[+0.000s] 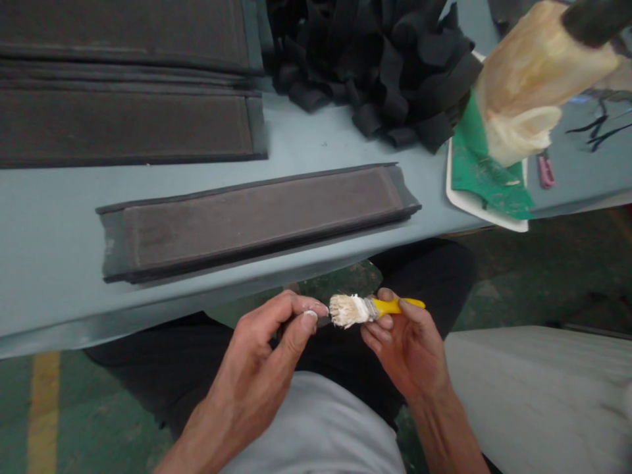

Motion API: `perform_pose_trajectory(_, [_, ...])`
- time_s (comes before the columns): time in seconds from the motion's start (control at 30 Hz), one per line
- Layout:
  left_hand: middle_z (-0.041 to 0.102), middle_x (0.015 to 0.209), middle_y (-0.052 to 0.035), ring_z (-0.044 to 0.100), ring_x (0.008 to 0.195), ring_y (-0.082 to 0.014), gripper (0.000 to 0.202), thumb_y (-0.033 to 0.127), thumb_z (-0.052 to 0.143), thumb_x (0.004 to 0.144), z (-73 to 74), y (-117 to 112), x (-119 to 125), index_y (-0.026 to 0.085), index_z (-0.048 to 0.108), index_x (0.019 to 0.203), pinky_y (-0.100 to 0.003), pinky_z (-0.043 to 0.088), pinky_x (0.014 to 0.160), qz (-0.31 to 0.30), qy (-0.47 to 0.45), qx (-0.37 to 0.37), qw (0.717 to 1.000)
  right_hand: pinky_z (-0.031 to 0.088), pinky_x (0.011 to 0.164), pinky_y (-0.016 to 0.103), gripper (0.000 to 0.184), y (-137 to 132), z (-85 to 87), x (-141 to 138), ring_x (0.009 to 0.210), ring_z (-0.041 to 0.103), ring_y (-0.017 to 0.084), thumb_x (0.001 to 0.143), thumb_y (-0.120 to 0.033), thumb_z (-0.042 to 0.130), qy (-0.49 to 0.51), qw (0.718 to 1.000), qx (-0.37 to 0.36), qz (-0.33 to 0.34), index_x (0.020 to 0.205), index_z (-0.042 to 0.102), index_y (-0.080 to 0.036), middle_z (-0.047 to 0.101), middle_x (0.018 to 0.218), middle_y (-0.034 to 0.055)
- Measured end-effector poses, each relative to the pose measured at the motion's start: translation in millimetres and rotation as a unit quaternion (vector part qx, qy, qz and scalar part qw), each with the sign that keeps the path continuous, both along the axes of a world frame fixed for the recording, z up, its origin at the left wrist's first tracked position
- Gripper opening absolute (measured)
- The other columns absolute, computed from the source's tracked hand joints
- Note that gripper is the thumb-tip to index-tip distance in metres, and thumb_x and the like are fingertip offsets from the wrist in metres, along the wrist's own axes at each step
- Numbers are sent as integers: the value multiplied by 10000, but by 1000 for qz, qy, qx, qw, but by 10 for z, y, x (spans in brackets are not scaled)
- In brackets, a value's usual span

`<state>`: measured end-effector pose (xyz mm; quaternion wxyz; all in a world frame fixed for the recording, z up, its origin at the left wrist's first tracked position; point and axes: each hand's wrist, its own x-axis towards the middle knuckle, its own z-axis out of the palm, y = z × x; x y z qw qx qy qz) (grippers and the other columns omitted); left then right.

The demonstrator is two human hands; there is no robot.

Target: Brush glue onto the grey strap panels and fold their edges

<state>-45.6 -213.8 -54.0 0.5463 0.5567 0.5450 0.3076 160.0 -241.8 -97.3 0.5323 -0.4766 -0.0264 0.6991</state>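
A paintbrush [349,310] with a yellow handle lies level in my right hand [407,342], its thumb and fingers closed on the handle. White dried matter cakes the ferrule and the base of the pale bristles. My left hand [269,349] is just left of the bristle tips, with thumb and forefinger pinched together. Whitish residue shows on those fingertips. Something small and dark sits at the pinch, too small to name. Both hands are above my lap, in front of the table edge. Beyond them a stack of long dark strips [261,214] lies along that edge.
Larger dark panels [123,125] lie at the back left of the table [44,237]. A heap of black strips [375,66] sits at the back. On the right, a stained plastic jug [538,72] stands over a green sheet [486,168] on a white tray, near a pink-handled tool [546,171].
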Motion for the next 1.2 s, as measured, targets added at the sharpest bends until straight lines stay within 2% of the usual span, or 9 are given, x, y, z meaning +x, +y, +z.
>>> perform_pose_trajectory(0.1, [651,752,5,580,665,-146,280,357,507,1021,24,-6,-16,249,749,932,-265,451,646,-16,23,12,1000,469,493,196,269,20,-11,7,501,415,90,761,-417,839,-21,999,30,14,835,669,-223,507,619,-57])
perform_pose_trajectory(0.27, [636,715,32,542,607,-129,92,296,666,893,54,1,0,256,741,926,-256,437,587,-17,66,32,997,471,485,193,233,48,-1,22,500,415,90,774,-413,842,-55,995,85,21,808,695,-235,534,629,-50])
perform_pose_trajectory(0.47, [630,723,31,553,633,-123,80,264,658,873,49,-21,24,239,712,926,-251,435,603,-39,83,28,995,464,458,214,234,75,15,44,502,444,116,770,-435,856,-125,981,147,24,763,724,-242,536,608,-34])
perform_pose_trajectory(0.57, [621,724,37,509,617,-117,97,277,656,857,23,-9,42,231,701,929,-244,414,583,-34,90,-4,995,468,470,224,218,57,4,65,519,475,127,814,-446,835,-166,966,195,21,784,745,-249,537,613,-27])
perform_pose_trajectory(0.67, [583,692,47,445,584,-109,78,295,640,848,6,12,67,220,666,849,-236,366,535,-45,88,-51,994,470,500,233,182,25,-5,93,549,510,130,861,-425,806,-188,955,226,31,823,762,-252,570,669,-15])
perform_pose_trajectory(0.77, [519,633,56,403,561,-104,112,289,605,843,22,31,90,217,609,758,-230,333,509,-54,66,-81,993,463,525,249,182,7,-9,126,568,522,136,879,-429,793,-197,951,234,49,841,766,-253,590,702,-5])
perform_pose_trajectory(0.87, [471,601,59,391,550,-105,119,301,588,820,53,50,97,217,600,737,-227,322,496,-52,43,-113,991,450,527,262,205,9,-1,163,570,514,153,874,-446,797,-211,946,240,59,832,767,-248,573,651,-2])
perform_pose_trajectory(1.0, [521,619,29,436,573,-117,188,369,586,793,47,81,94,197,643,743,-231,352,515,-44,10,-164,985,447,537,280,215,19,24,209,572,515,162,873,-439,798,-234,937,248,72,828,783,-230,570,630,15])
perform_pose_trajectory(1.2, [414,567,61,319,533,-84,190,373,594,720,-32,115,98,189,573,678,-214,263,479,-22,-31,-210,977,455,543,295,221,29,76,259,596,551,172,929,-431,728,-296,903,287,121,882,810,-232,626,685,38])
